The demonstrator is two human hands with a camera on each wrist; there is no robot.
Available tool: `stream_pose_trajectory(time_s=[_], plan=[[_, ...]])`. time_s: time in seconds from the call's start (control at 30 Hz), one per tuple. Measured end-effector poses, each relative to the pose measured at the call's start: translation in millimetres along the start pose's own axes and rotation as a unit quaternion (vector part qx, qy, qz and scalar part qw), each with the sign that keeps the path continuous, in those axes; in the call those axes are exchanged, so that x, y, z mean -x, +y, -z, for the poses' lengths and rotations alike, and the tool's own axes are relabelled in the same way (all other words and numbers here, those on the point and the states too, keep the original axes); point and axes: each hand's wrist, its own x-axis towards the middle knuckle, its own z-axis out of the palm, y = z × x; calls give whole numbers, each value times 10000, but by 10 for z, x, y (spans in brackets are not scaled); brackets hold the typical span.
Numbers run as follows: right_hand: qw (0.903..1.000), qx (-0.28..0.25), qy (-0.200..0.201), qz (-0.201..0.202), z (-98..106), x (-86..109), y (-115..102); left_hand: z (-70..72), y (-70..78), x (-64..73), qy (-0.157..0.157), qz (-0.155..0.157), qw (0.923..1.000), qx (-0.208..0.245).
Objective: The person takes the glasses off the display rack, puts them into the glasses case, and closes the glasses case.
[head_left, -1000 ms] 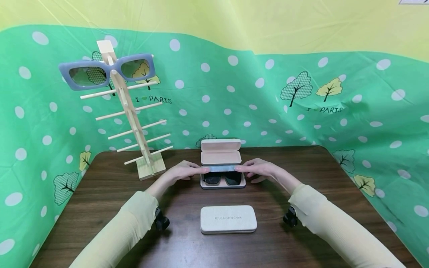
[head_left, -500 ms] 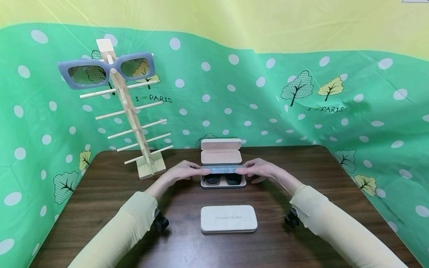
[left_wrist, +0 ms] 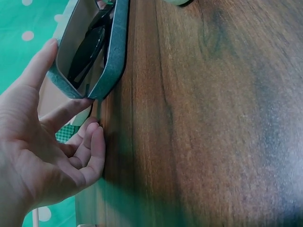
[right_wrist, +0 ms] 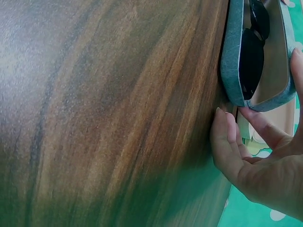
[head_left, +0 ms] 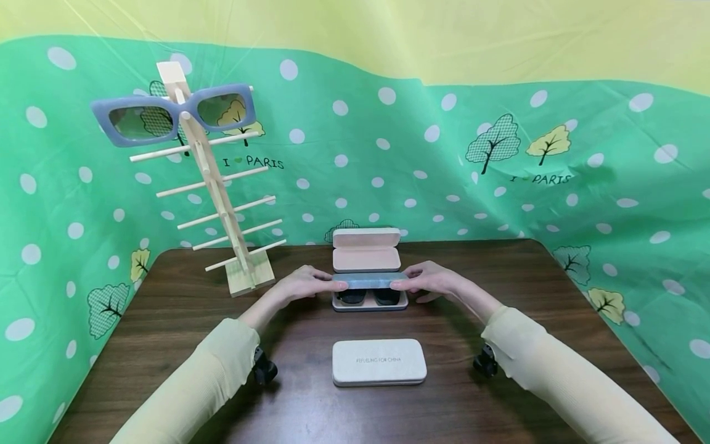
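Observation:
A blue-grey glasses case lies partly open toward the back of the table, with dark sunglasses inside. My left hand holds its left end, the thumb on the lid and the index finger at the corner where lid and base meet. At the other end my right hand holds it the same way. Both wrist views look into the half-open case from its ends, where the sunglasses show between lid and base. The remaining fingers of each hand are curled beside the case.
Behind it stands another open case with a pale pink lining. A closed white case with printed letters lies nearer. On the left, a wooden peg stand bears blue-framed sunglasses on top. A green dotted cloth hangs behind the table.
The lid of the blue-grey case has tipped forward a little under the thumbs, so more of its outside shows. Both hands have kept nearly the same place.

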Motion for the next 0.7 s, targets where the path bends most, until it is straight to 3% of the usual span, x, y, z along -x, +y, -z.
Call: stream_pose_trajectory(time_s=[0.27,0.37,0.53,0.7], plan=[[10000,-40,0,3,-5,-17,22,20,9,-8,25,-6,9996,-288],[9999,74,33,84,-23,2,13,16,-1,-21,136,-259,9976,-630],[9982,489,168,289,-67,19,17,-37,-59,-31,446,-894,9855,-1372],[9936,950,398,469,-93,7,39,-101,-88,2,743,-1137,9746,-1781]])
